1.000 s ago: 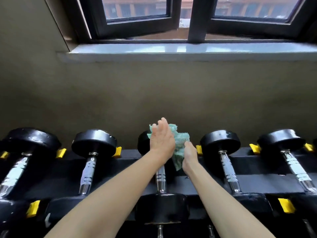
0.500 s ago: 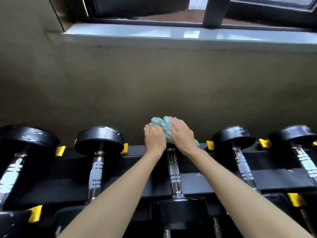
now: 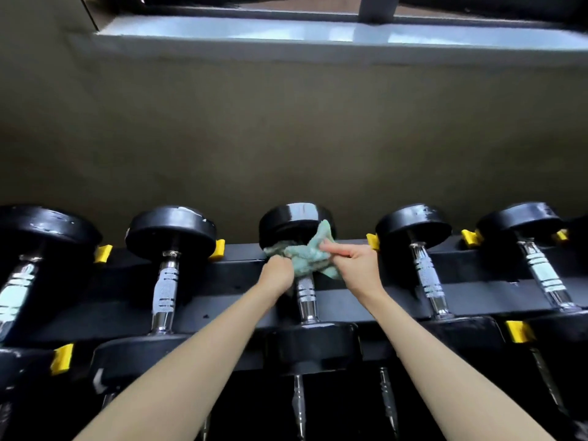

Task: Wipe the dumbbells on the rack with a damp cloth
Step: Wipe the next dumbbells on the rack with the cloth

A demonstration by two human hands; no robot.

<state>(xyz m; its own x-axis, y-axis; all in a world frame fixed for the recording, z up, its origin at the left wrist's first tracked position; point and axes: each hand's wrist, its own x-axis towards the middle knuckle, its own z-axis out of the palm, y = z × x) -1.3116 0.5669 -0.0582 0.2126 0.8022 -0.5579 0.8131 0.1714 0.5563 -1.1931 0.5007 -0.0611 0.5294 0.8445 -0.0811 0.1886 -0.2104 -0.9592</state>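
A black rack point(image 3: 394, 275) with yellow stops point(image 3: 102, 253) runs left to right under a dull olive wall point(image 3: 286, 138), with a pale window sill point(image 3: 318, 33) at the top. Five dumbbells lie on its top tier, handles pointing near to far.

The middle dumbbell point(image 3: 294, 222) has the green cloth point(image 3: 307, 254) bunched around the far end of its handle, just below the far black head. The left hand point(image 3: 277, 271) is closed in a fist on the cloth's left part, beside the handle. The right hand point(image 3: 358, 261) pinches the cloth's right part, fingers curled and thumb pointing left.

Both bare forearms reach up from the near edge and angle inward toward the middle dumbbell.
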